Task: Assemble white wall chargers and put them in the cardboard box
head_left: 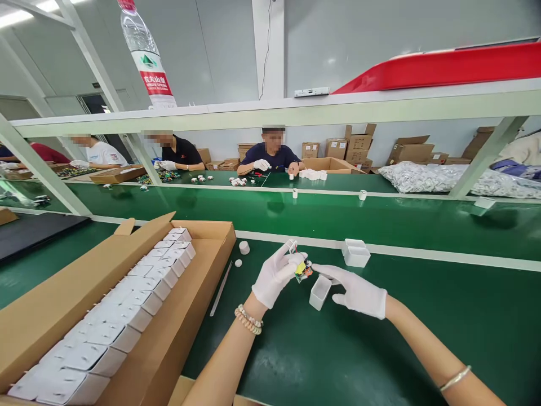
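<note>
My left hand (276,273), in a white glove, is closed on a small circuit board (302,272) with yellow and orange parts. A white plastic piece and a bit of red wire show at its fingertips. My right hand (357,287), also gloved, has its index finger stretched out to the board's right edge, with the thumb apart. Just left of the right thumb is an open white plastic box (320,293), tilted towards me. Whether the right hand touches this box I cannot tell. More white boxes (355,254) stand together behind the right hand.
A long cardboard box (211,254) at left holds rows of white plastic cases (127,304). Beside it lie a white strip (220,288), a round white cap (244,247) and a smaller disc (238,263). Beyond a green belt (270,208), several people work; a shelf bar crosses above.
</note>
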A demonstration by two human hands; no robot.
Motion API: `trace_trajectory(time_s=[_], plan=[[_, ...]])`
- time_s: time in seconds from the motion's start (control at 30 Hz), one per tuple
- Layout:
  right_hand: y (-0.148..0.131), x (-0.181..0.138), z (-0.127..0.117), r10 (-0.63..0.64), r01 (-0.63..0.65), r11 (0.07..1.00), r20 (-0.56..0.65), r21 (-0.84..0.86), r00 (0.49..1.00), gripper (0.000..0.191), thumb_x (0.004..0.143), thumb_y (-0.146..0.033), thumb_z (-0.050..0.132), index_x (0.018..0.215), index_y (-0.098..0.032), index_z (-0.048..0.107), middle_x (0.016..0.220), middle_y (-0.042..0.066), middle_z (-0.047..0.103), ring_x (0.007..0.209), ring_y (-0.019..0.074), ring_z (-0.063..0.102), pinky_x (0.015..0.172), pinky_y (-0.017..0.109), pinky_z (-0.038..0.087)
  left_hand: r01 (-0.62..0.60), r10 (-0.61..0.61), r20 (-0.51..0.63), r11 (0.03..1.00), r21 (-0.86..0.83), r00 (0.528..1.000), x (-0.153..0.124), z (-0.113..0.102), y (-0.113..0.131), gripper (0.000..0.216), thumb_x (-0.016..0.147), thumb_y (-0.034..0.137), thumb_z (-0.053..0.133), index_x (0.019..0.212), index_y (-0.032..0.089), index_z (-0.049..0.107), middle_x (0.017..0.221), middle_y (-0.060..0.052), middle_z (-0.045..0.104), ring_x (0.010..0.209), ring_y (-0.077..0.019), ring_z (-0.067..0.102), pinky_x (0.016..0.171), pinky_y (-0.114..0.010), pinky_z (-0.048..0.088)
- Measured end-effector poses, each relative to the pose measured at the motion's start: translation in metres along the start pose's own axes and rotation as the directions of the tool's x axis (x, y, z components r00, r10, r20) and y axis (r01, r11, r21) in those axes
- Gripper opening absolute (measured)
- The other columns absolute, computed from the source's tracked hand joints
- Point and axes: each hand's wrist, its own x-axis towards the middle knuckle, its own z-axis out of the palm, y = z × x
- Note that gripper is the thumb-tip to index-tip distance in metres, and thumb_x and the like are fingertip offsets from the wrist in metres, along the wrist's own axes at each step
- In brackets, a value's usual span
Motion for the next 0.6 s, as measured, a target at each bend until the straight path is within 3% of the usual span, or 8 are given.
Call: trace_trajectory(time_s=[0.1,0.17,0.23,0.3,0.37,0.47,0.6], plan=[[-0.006,-0.004,0.017,0.086,-0.085,0.994,-0.024,0.062,0.996,0.080,0.073,-0.043,0.071,0.140,-0.021,0.033,0.133,0.015,0.048,0.117,0.0291,0.053,0.096,0.047,0.044,0.023,-0.023,0.003,1.000,0.022,1.000,0.001,-0.003,-0.005,0.067,0.077,0.023,0.072,0.135,0.015,0.041,0.112,-0.014,0.061,0.108,-0.0263,0.057,0.100,-0.045,0.040],[-0.013,-0.004,0.037,0.209,-0.201,0.976,-0.106,0.081,0.972,0.106,0.061,-0.043,0.078,0.146,-0.018,0.020,0.133,0.018,0.047,0.120,0.0325,0.050,0.100,0.049,0.040,0.027,-0.027,0.034,1.000,0.016,0.999,0.003,-0.004,-0.009,0.075,0.073,0.020,0.076,0.137,0.014,0.038,0.111,-0.015,0.061,0.107,-0.0261,0.058,0.099,-0.044,0.041],[-0.018,-0.002,0.057,0.282,-0.279,0.959,-0.253,0.048,0.925,0.104,0.062,-0.041,0.076,0.145,-0.013,0.020,0.125,0.019,0.053,0.117,0.0346,0.052,0.100,0.051,0.039,0.012,-0.013,0.072,1.000,0.012,0.997,0.005,-0.006,-0.014,0.080,0.068,0.017,0.079,0.137,0.017,0.039,0.110,-0.013,0.061,0.108,-0.0264,0.057,0.099,-0.043,0.042],[-0.020,0.001,0.071,0.289,-0.291,0.956,-0.336,0.047,0.896,0.089,0.067,-0.036,0.071,0.142,-0.013,0.028,0.120,0.018,0.057,0.115,0.0345,0.054,0.099,0.052,0.040,0.000,-0.001,0.103,1.000,0.007,0.995,0.006,-0.007,-0.018,0.079,0.064,0.014,0.081,0.134,0.021,0.044,0.110,-0.010,0.059,0.112,-0.0272,0.054,0.098,-0.043,0.042],[-0.018,0.002,0.076,0.262,-0.241,0.965,-0.325,0.106,0.908,0.080,0.070,-0.031,0.068,0.140,-0.019,0.031,0.121,0.014,0.058,0.115,0.0320,0.055,0.099,0.050,0.041,0.009,-0.010,0.126,1.000,0.005,0.992,0.006,-0.006,-0.021,0.078,0.063,0.014,0.082,0.131,0.024,0.048,0.110,-0.008,0.057,0.115,-0.0276,0.051,0.097,-0.042,0.043],[-0.015,-0.002,0.071,0.190,-0.133,0.973,-0.327,0.189,0.926,0.083,0.069,-0.029,0.068,0.141,-0.022,0.027,0.134,0.012,0.049,0.123,0.0293,0.049,0.102,0.048,0.040,0.029,-0.031,0.124,0.999,0.016,0.992,0.005,-0.003,-0.022,0.077,0.061,0.014,0.082,0.130,0.024,0.048,0.110,-0.009,0.057,0.113,-0.0273,0.051,0.095,-0.042,0.044],[-0.023,-0.012,0.062,0.048,-0.021,0.998,-0.513,0.058,0.857,0.085,0.070,-0.034,0.070,0.141,-0.020,0.027,0.139,0.016,0.041,0.126,0.0334,0.044,0.102,0.051,0.039,0.020,-0.021,0.038,1.000,0.020,0.999,-0.001,0.013,-0.029,0.082,0.058,0.017,0.084,0.130,0.020,0.046,0.107,-0.009,0.058,0.109,-0.0269,0.054,0.094,-0.041,0.046]])
